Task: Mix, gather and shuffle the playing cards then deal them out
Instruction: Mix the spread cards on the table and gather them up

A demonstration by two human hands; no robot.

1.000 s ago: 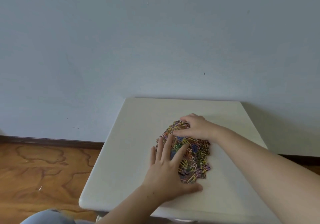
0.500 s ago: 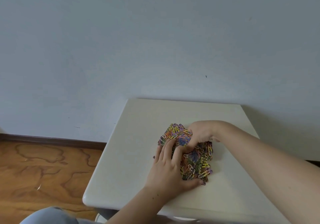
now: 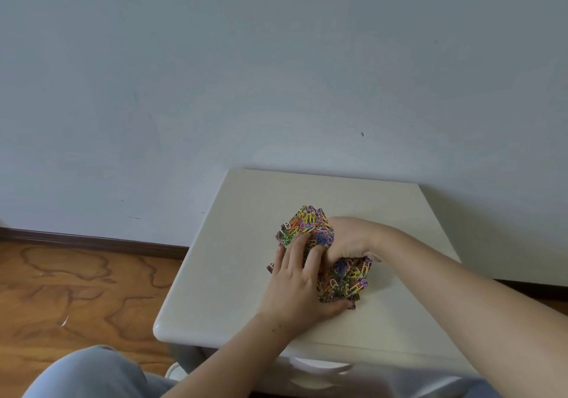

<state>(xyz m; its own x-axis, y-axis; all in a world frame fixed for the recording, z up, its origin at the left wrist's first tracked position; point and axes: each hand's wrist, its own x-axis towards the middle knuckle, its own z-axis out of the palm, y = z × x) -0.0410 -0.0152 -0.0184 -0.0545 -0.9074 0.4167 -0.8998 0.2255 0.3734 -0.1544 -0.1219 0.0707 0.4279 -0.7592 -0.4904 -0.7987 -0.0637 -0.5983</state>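
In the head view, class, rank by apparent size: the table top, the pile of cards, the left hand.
1. Table top, clearly largest.
2. and 3. Pile of cards and left hand look alike; the hand covers part of the pile, so no ranking.

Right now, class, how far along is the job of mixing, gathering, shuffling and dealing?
Mixed: the colourful paperclip-patterned cards lie jumbled on the cream table. In hand: the left hand and right hand gather them. Left: squaring, shuffling, dealing.
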